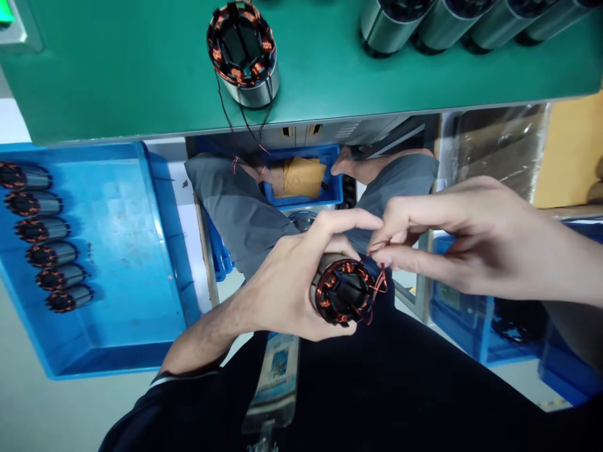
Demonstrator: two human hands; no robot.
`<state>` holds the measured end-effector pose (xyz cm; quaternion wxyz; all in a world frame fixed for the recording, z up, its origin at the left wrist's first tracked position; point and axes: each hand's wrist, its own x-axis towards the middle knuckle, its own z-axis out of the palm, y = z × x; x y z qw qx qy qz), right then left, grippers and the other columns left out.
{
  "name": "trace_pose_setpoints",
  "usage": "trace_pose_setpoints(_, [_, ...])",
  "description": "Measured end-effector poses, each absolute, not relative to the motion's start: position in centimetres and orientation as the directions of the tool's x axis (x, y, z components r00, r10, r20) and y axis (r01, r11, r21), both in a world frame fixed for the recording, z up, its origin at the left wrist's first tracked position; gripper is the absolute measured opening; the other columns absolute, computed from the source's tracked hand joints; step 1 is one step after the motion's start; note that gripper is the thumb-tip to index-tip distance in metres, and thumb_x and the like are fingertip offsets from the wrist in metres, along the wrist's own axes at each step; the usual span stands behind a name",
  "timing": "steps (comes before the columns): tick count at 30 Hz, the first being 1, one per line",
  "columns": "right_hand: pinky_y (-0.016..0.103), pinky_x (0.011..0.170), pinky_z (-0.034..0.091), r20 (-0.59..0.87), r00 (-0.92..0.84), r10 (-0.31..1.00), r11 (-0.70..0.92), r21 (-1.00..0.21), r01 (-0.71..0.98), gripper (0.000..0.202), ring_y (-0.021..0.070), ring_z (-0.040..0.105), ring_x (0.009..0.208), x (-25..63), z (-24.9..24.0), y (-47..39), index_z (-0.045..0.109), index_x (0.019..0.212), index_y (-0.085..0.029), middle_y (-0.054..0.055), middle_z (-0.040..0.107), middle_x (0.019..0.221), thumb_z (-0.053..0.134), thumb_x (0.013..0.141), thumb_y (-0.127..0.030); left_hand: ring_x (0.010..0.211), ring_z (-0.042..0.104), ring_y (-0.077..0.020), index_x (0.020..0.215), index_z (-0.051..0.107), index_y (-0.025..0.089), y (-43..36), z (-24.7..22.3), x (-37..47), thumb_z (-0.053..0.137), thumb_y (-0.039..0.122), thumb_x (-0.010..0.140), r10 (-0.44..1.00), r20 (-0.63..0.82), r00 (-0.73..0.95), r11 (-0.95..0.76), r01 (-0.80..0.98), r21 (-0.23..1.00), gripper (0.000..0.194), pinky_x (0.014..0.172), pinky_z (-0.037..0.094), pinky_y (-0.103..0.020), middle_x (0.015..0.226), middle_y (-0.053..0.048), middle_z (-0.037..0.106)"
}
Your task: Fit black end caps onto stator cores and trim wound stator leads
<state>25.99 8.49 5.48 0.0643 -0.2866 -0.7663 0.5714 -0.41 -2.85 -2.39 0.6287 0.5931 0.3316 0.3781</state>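
**Left hand [301, 276] clasped a copper-wound steel stator [346, 292] as right hand [471, 238] pinched its thin reddish-brown wires [379, 279]**

The held stator, a short silver cylinder with a black slotted core and a ring of copper coils, was above the seated person's lap, short of the green-topped counter [141, 63]. Its coil end faced up toward the camera. The left hand's grip was closed round the cylinder's side, with one finger stretched toward the right hand's fingertips; whether the two hands touched could not be told. The right hand's grip was closed in a pinch on the wires, just beside the stator's rim.

On the counter, near its front edge, a second silver stator with orange copper coils [242, 56] stood upright, its dark leads hanging over the edge. Farther right, four silver cylinders with black ends [440, 22] sat in a row, partly cut off by the top of the view.

To the left, a shallow blue plastic tray [132, 251] held six smaller-looking copper-wound stators [49, 232], lying on their sides in a line along its left part. Beneath the counter, between the person's legs, a blue plastic box [304, 201] held a yellow-brown packet [305, 177].
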Motion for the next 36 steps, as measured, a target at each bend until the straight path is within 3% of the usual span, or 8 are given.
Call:
trace_pose_setpoints(2, [0.027, 0.059, 0.049, -0.239, -0.788, 0.568, 0.160, -0.906, 0.391, 0.013, 0.0110, 0.070, 0.063, 26.4, 4.8, 7.8, 0.082, 0.105, -0.025, -0.004, 0.081, 0.081, 0.092, 0.108, -0.033, 0.100, 0.090, -0.0277, 0.164, 0.059, 0.036, -2.9, -3.0, -0.1, 0.108, 0.022, 0.079, 0.895, 0.188, 0.405, -0.152, -0.119, 0.981, 0.099, 0.084, 0.077, -0.041, 0.117, -0.003, 0.087])
trace_pose_setpoints(5, [0.027, 0.062, 0.057, -0.411, -0.706, 0.576, -0.177, -0.907, 0.383, 0.024, 0.0164, 0.081, 0.072, 27.3, 2.5, 6.5, 0.083, 0.105, -0.024, 0.000, 0.086, 0.085, 0.095, 0.106, -0.044, 0.092, 0.088, -0.0259, 0.144, 0.073, 0.025, -2.9, -4.0, 0.7, 0.106, 0.024, 0.078, 0.885, 0.433, 0.171, -0.419, -0.112, 0.901, 0.074, 0.081, 0.075, -0.044, 0.111, -0.006, 0.087])
trace_pose_setpoints(8, [0.032, 0.068, 0.068, -0.529, -0.630, 0.569, -0.398, -0.847, 0.351, 0.030, 0.0196, 0.084, 0.074, 28.6, 0.8, 5.5, 0.083, 0.104, -0.025, 0.003, 0.088, 0.089, 0.094, 0.106, -0.053, 0.090, 0.088, -0.0245, 0.141, 0.076, 0.021, -2.9, -4.4, 1.2, 0.101, 0.018, 0.075, 0.907, 0.419, 0.042, -0.416, -0.056, 0.907, 0.071, 0.075, 0.073, -0.042, 0.113, -0.006, 0.086])
trace_pose_setpoints(12, [0.045, 0.083, 0.073, -0.184, -0.369, 0.911, 0.034, -0.859, 0.511, 0.020, 0.0311, 0.088, 0.112, 29.7, 2.9, 3.9, 0.086, 0.112, -0.037, 0.006, 0.090, 0.124, 0.099, 0.099, -0.045, 0.093, 0.088, -0.0225, 0.142, 0.073, 0.020, -2.4, -4.4, 0.6, 0.106, 0.017, 0.072, 0.926, 0.377, 0.011, -0.376, -0.030, 0.926, 0.077, 0.076, 0.074, -0.037, 0.115, -0.004, 0.080])
trace_pose_setpoints(17, [0.045, 0.095, 0.078, 0.034, -0.685, 0.728, 0.473, -0.748, 0.466, 0.024, 0.0273, 0.090, 0.106, 27.8, 6.1, 2.0, 0.085, 0.134, -0.040, 0.001, 0.088, 0.147, 0.087, 0.109, -0.040, 0.106, 0.081, -0.0279, 0.138, 0.074, 0.034, -1.8, -3.8, 0.2, 0.108, 0.052, 0.079, 0.939, 0.345, 0.002, -0.342, 0.123, 0.932, 0.070, 0.081, 0.074, -0.049, 0.123, -0.005, 0.075])
trace_pose_setpoints(21, [0.038, 0.105, 0.075, 0.056, -0.740, 0.671, 0.550, -0.707, 0.445, 0.042, 0.0265, 0.090, 0.119, 26.1, 5.5, 2.2, 0.073, 0.150, -0.033, 0.004, 0.090, 0.142, 0.089, 0.111, -0.032, 0.110, 0.080, -0.0290, 0.134, 0.072, 0.036, -2.2, -3.4, 0.6, 0.098, 0.066, 0.091, 0.957, 0.290, -0.026, -0.276, 0.233, 0.932, 0.059, 0.087, 0.072, -0.054, 0.124, -0.005, 0.074])
trace_pose_setpoints(28, [0.038, 0.067, 0.056, 0.209, -0.802, 0.560, 0.770, -0.489, 0.410, 0.020, 0.0204, 0.080, 0.087, 26.2, 4.3, 3.3, 0.087, 0.124, -0.034, 0.001, 0.092, 0.138, 0.081, 0.112, -0.019, 0.110, 0.079, -0.0287, 0.135, 0.069, 0.032, -2.8, -4.0, 0.4, 0.107, 0.063, 0.085, 0.954, 0.295, -0.056, -0.274, 0.241, 0.931, 0.070, 0.089, 0.073, -0.049, 0.123, -0.006, 0.072])
trace_pose_setpoints(36, [0.036, 0.076, 0.060, 0.214, -0.854, 0.473, 0.812, -0.483, 0.328, 0.018, 0.0213, 0.077, 0.093, 27.1, 1.0, 3.9, 0.084, 0.121, -0.028, 0.006, 0.086, 0.109, 0.067, 0.120, -0.022, 0.105, 0.083, -0.0263, 0.137, 0.071, 0.027, -2.4, -4.9, 0.7, 0.115, 0.052, 0.078, 0.948, 0.318, 0.033, -0.319, 0.085, 0.944, 0.078, 0.086, 0.073, -0.043, 0.121, -0.007, 0.075])
